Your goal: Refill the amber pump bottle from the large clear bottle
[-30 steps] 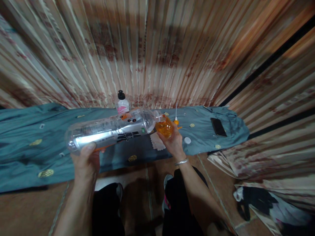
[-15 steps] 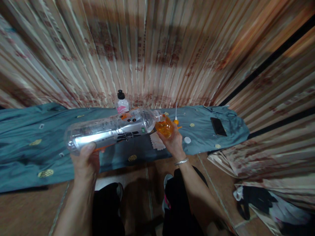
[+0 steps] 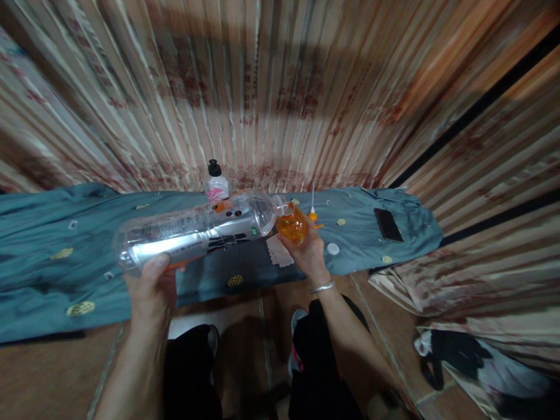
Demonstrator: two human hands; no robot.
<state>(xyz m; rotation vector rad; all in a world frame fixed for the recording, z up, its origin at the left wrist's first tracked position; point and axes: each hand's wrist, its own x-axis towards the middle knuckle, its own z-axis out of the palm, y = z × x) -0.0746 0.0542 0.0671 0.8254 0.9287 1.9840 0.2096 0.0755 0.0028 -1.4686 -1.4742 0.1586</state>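
"What do your hands hold over there?"

"Seen from my remote seat, my left hand (image 3: 151,286) is wrapped around the base end of a large clear plastic bottle (image 3: 196,230) with a silver label, tipped nearly flat above the teal-draped desk (image 3: 44,233)."

"And the right?"

"My right hand (image 3: 311,251) grips a small see-through orange container (image 3: 292,226), its opening at the bottle's mouth; I can't tell whether the rims touch."

"What's around them?"

"An orange spray head (image 3: 312,216) with its tube upward just behind my right hand, a white round cap (image 3: 333,249) beside it, a scalloped cloth (image 3: 280,252) below the container, and a black-capped bottle (image 3: 217,188) behind the large one."
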